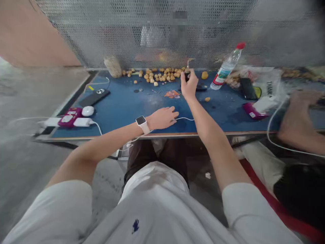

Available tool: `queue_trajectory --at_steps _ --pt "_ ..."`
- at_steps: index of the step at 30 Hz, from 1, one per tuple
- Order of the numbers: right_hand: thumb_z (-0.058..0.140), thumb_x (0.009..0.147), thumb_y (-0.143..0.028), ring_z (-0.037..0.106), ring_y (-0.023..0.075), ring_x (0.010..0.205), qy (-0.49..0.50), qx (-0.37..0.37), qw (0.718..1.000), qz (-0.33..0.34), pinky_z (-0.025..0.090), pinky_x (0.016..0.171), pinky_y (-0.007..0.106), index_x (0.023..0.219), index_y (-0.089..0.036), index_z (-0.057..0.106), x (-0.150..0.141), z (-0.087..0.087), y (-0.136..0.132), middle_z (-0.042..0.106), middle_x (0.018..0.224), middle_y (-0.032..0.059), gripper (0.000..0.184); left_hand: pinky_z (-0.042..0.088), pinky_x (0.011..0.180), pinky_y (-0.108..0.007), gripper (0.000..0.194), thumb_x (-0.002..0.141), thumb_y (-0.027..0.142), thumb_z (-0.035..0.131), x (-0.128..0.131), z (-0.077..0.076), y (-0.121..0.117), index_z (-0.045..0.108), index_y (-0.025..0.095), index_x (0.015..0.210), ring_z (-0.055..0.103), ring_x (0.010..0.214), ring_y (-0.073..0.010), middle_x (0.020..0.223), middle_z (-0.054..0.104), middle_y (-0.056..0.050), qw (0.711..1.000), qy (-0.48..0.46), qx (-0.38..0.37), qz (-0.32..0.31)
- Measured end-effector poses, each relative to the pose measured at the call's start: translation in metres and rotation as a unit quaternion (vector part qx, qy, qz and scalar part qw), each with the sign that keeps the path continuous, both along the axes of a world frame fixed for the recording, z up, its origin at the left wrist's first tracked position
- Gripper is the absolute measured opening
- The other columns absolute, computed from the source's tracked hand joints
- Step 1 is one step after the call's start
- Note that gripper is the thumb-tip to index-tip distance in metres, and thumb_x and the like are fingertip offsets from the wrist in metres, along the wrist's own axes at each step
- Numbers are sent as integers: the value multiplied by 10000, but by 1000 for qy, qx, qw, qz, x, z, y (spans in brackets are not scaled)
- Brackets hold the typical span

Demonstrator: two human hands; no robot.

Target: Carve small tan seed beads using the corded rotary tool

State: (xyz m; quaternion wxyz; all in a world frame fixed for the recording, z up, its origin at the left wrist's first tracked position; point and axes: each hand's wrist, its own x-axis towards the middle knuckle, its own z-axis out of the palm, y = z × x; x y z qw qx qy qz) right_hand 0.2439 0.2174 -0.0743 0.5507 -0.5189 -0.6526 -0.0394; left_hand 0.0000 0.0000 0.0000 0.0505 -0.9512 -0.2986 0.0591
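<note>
My right hand (189,84) reaches to the far side of the blue table (122,105), fingers closed round a small dark object (187,75) with a thin stem sticking up. Just behind it lies a scatter of several small tan round pieces (159,75) along the mesh wall. My left hand (164,117) lies flat on the table near the front edge, fingers stretched out over a thin white cable (185,118). A white smartwatch (142,123) is on that wrist.
A water bottle with a red cap (227,67) leans at the back right. White chargers, a magenta box (69,118) and a black device (94,97) sit at the left. Another person's arm (299,118) rests at the right beside a magenta item (251,111) and bags.
</note>
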Motion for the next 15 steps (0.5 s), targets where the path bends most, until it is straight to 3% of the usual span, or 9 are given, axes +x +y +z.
queue_trajectory --at_steps 6,10,12,15 --pt "302 1339 -885 873 383 1168 -57 -56 997 12 707 1152 586 1282 -271 698 -10 -1 -20 785 1076 130 733 637 1073 -462 280 1280 205 590 -27 -13 8 855 177 1368 858 1182 -352 1418 806 -206 999 -42 13 -7" --pt "396 1360 -787 879 384 1198 -67 -64 996 19 712 1164 570 1309 -285 708 -21 -5 -28 827 1103 134 594 649 1034 -449 271 1283 363 663 -52 -20 18 852 188 1368 854 1165 -351 1367 805 -187 995 -93 -33 21" --pt "417 1363 -767 882 376 1186 -65 -62 996 17 710 1168 563 1313 -290 710 -25 -7 -29 827 1099 124 562 657 1055 -462 324 1274 456 686 -58 -22 38 859 205 1382 853 1182 -361 1366 820 -178 989 -132 -43 43" --pt "451 1357 -763 885 376 1159 -55 -70 996 15 711 1158 575 1302 -285 719 -28 -7 -30 837 1114 129 551 652 1176 -514 334 1233 378 647 -55 -20 94 890 191 1368 849 1288 -404 1396 863 -203 978 -186 -5 92"
